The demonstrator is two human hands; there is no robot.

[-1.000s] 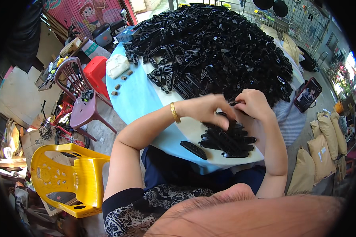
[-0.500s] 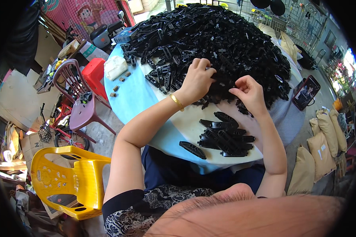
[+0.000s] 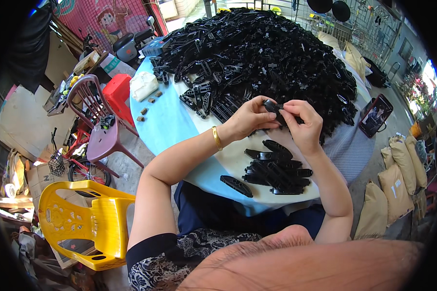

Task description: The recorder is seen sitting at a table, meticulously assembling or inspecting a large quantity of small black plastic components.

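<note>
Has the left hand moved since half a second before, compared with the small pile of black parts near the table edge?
Yes. The left hand came back from the big heap toward the small pile and now meets the right hand on a black part.

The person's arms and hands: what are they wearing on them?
Both forearms are bare, with no gloves on the left hand or the right hand. A slim gold bangle circles the left wrist. A short dark sleeve ends above the left elbow, next to a black-and-white patterned garment.

Bare table strip point(image 3: 179, 131) left of hands; big black-parts heap point(image 3: 257, 53) blocks beyond; small pile point(image 3: 274, 169) near edge
</note>
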